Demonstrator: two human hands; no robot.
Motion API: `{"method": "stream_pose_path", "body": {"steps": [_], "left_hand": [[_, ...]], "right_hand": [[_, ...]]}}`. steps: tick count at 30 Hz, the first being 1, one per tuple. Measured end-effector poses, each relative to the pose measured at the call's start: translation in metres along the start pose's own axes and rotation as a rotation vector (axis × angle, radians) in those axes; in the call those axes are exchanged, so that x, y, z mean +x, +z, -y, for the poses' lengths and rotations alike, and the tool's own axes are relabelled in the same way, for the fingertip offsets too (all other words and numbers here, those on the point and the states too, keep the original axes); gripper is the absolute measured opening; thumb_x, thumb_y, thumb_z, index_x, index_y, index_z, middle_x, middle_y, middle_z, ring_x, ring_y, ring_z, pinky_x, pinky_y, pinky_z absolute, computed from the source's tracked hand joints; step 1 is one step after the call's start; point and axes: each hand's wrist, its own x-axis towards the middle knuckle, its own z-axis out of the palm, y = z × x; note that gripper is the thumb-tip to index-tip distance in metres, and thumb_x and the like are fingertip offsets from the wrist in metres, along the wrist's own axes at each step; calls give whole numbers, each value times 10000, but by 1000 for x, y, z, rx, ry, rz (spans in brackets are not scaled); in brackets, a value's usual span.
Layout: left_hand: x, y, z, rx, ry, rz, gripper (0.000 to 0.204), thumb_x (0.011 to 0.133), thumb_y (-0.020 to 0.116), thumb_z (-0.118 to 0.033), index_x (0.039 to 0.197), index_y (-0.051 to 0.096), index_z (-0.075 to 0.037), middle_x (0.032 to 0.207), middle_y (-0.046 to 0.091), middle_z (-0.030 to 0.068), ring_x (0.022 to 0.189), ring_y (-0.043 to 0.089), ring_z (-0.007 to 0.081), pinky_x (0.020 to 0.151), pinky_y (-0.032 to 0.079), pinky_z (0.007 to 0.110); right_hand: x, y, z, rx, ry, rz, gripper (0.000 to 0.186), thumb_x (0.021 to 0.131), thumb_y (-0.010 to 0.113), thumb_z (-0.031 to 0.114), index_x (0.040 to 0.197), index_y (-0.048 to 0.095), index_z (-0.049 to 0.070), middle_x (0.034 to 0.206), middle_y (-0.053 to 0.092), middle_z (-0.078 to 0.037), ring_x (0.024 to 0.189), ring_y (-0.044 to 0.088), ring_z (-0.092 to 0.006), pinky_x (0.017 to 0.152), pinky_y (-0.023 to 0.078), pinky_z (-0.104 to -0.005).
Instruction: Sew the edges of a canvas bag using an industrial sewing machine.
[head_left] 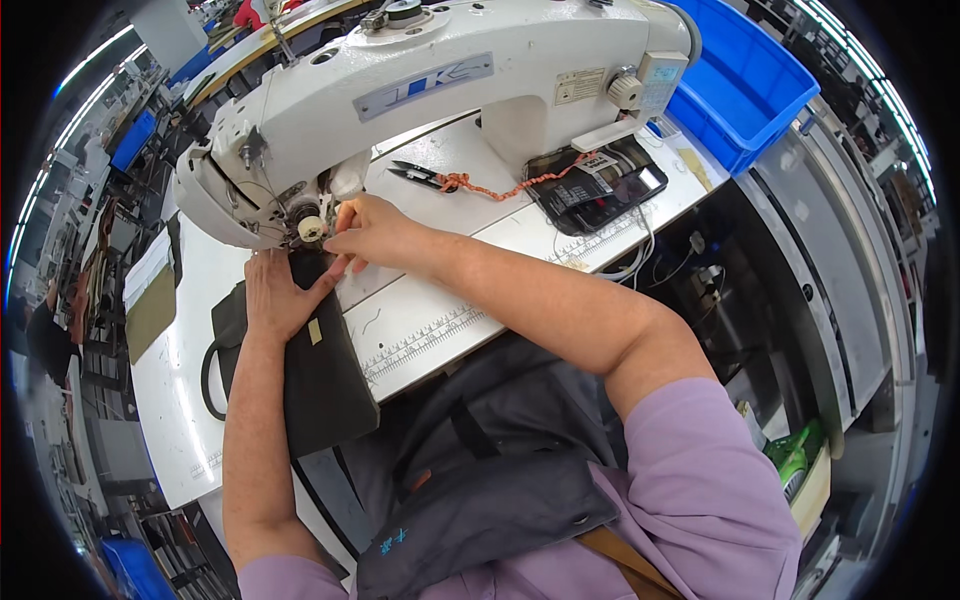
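Note:
A white sewing machine (430, 70) stands across the table, its needle end at the left. Under that end lies a dark olive-black fabric piece (325, 385) with a looped strap at its left side and a small pale yellow tag (314, 331). My left hand (275, 295) rests on this fabric just in front of the needle area, fingers stretched forward and thumb pointing right. Beside the needle area my right hand (375, 235) has its thumb and fingers drawn together. What they pinch, if anything, is hidden. The fabric's far edge is covered by the machine head and my hands.
Black thread snips (415, 175) on an orange cord lie behind my right forearm. A phone-like dark device in a clear pouch (600, 185) is farther right. A blue plastic bin (745, 80) stands at the back right. Olive fabric (152, 312) lies at the table's left edge.

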Motion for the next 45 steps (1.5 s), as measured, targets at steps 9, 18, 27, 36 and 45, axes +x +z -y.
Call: {"method": "stream_pose_path", "body": {"steps": [9,18,27,36,45], "left_hand": [[1,0,14,60,179,-107,799,722,786,-666,1076,667,39,997,684,241,988,641,435,879,499,495],[12,-19,-5,171,11,176,857,817,626,-781,987,706,55,1005,716,233,1005,687,383,899,540,456],[-2,-11,-30,82,-218,212,675,923,557,-678,742,742,-55,763,726,143,819,716,348,754,570,461],[-91,-28,-46,-92,14,106,458,946,639,-404,632,595,-74,611,582,147,604,608,373,585,482,461],[-131,-135,4,298,265,-98,544,829,748,-529,603,511,-95,597,508,94,588,527,327,594,394,421]], "right_hand": [[-4,-9,9,-55,-121,95,136,870,689,68,981,708,-9,939,735,-90,641,686,-171,611,574,-301],[-1,-14,18,-572,-146,-93,223,868,722,262,946,698,55,800,695,-6,644,535,-84,606,437,-291],[4,-20,15,-687,-167,-92,232,846,679,234,1018,760,102,856,767,-36,635,665,-152,662,535,-322],[13,-22,2,-642,-161,-63,242,846,658,218,1039,757,111,837,755,-45,722,687,-190,726,539,-337],[-4,-8,2,-790,-191,-66,274,866,690,301,1063,758,123,891,757,-29,806,704,-182,766,546,-337]]}}
